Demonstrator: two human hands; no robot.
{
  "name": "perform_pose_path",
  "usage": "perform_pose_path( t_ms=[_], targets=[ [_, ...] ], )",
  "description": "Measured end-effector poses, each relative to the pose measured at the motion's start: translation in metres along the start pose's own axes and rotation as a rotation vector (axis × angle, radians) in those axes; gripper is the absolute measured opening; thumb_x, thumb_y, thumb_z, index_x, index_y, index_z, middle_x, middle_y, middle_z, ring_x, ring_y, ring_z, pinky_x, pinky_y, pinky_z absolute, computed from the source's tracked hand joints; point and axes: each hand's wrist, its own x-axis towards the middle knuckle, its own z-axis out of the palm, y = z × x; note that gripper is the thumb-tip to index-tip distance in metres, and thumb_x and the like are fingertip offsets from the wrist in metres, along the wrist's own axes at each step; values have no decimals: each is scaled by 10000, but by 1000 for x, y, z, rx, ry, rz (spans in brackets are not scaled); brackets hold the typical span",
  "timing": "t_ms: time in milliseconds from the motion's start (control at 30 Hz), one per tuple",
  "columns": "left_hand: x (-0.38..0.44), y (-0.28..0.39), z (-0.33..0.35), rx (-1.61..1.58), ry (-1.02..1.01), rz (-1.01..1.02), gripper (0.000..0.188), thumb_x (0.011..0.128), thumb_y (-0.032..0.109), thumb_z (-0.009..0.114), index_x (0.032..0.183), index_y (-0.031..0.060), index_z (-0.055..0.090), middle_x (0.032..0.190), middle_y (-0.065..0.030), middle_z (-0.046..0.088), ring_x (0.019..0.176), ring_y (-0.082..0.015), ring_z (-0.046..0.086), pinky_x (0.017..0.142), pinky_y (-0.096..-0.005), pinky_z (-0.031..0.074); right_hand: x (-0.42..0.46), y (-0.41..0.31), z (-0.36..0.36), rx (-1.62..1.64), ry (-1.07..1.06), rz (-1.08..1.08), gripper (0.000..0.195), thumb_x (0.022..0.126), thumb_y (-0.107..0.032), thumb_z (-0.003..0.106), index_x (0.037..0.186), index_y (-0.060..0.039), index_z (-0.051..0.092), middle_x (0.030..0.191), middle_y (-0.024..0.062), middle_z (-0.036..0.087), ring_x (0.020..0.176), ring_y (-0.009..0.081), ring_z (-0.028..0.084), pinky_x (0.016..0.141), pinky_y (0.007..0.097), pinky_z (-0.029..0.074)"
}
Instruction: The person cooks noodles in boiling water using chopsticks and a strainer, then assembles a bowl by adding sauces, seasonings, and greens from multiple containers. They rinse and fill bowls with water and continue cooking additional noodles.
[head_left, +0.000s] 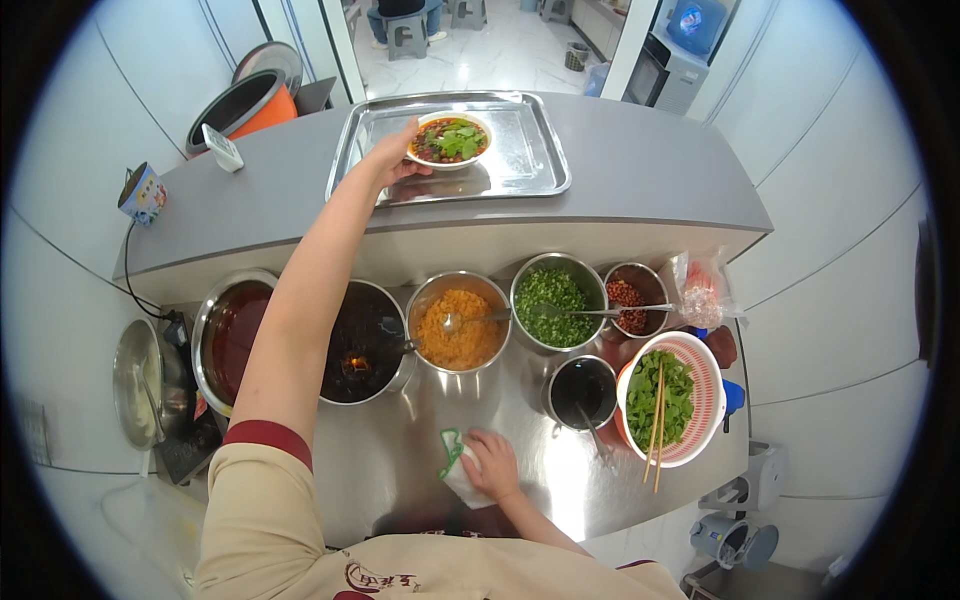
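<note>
My left hand (397, 156) reaches far forward and grips the left rim of a white bowl (450, 166). Red, oily soup topped with green leaves fills the bowl, which is over a shiny metal tray (532, 172) on the raised grey counter; whether its base touches the tray I cannot tell. Low in front of my body, my right hand (491, 465) holds a white cloth with a green edge (466, 484) against the steel worktop (420, 465).
Along the worktop stand pots of red liquid (236, 337), dark liquid (360, 352), orange mash (457, 330), chopped greens (555, 300) and peanuts (630, 300). A dark sauce pot (583, 394) with a ladle stands beside a leaf-filled colander (705, 405) with chopsticks (656, 427). My left arm passes above the pots.
</note>
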Motion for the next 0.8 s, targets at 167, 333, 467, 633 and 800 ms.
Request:
perform_pose_path(
  t_ms=[167,333,467,633,800],
  targets=[
    [11,-9,-13,3,-38,61,530,993,524,482,1149,41,635,902,-100,691,701,-202,701,563,-272,561,9,-6,2,34,-3,-33,310,842,-214,653,1121,-79,647,1182,110,605,1048,323,572,908,429,449],
    [-36,13,30,137,378,7,737,897,589,601,1323,-7,520,1148,-162,664,807,-285,716,569,-381,590,2,-2,15,-46,-4,-92,305,860,-176,605,1125,-29,635,1200,160,603,1075,352,561,945,445,430],
    [-132,-7,45,254,623,664,457,973,454,504,1127,30,578,1020,-230,666,994,-382,635,865,-468,495,-4,-5,22,-56,0,-74,315,911,-200,533,1117,20,624,1209,183,611,1085,374,551,962,442,422],
    [-368,-127,58,100,576,983,179,922,152,628,829,7,582,767,-126,578,688,-310,567,636,-386,456,-10,-2,23,-69,-38,-104,395,999,-271,454,1164,60,595,1201,234,601,1113,411,530,980,473,405],
    [-561,-364,6,262,756,163,209,904,220,570,859,45,675,865,-166,659,834,-353,622,750,-452,490,-11,18,33,-67,-25,-108,441,1022,-315,453,1175,80,575,1158,269,592,1095,423,529,969,493,403]
  ],
)
